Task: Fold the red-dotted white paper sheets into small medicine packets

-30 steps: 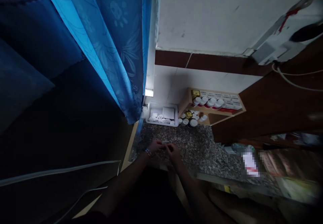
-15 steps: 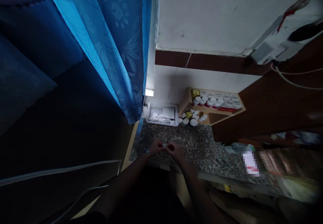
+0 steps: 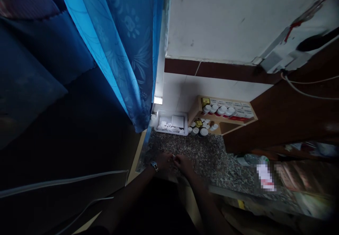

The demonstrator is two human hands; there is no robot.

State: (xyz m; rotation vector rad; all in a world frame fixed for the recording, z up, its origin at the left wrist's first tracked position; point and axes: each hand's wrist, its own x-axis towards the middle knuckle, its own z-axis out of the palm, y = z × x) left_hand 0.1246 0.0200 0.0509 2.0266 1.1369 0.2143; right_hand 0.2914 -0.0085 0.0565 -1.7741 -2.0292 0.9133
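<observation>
My left hand (image 3: 164, 160), with a watch on its wrist, is closed over the speckled stone counter (image 3: 209, 157). Close beside it, my right hand (image 3: 184, 163) is closed too, and the fingertips of both hands meet. Between them a sliver of a small white piece of paper (image 3: 174, 155) shows; the fingers hide most of it. Beyond the hands, a white plastic tray (image 3: 169, 133) stands against the wall. Several small folded white papers (image 3: 169, 127) and a stack of white paper sheets (image 3: 177, 121) lie in it.
Right of the tray stands a small wooden shelf (image 3: 197, 109) with white-capped bottles (image 3: 221, 110) and boxes. More bottles (image 3: 203, 132) stand before it. A blue curtain (image 3: 132, 58) hangs at left. A clear plastic bottle (image 3: 251, 159) lies at right, near a bundle of papers.
Both hands have drawn in closer together, and less of the white paper shows between the fingers. The view has tilted slightly, so the scene sits lower.
</observation>
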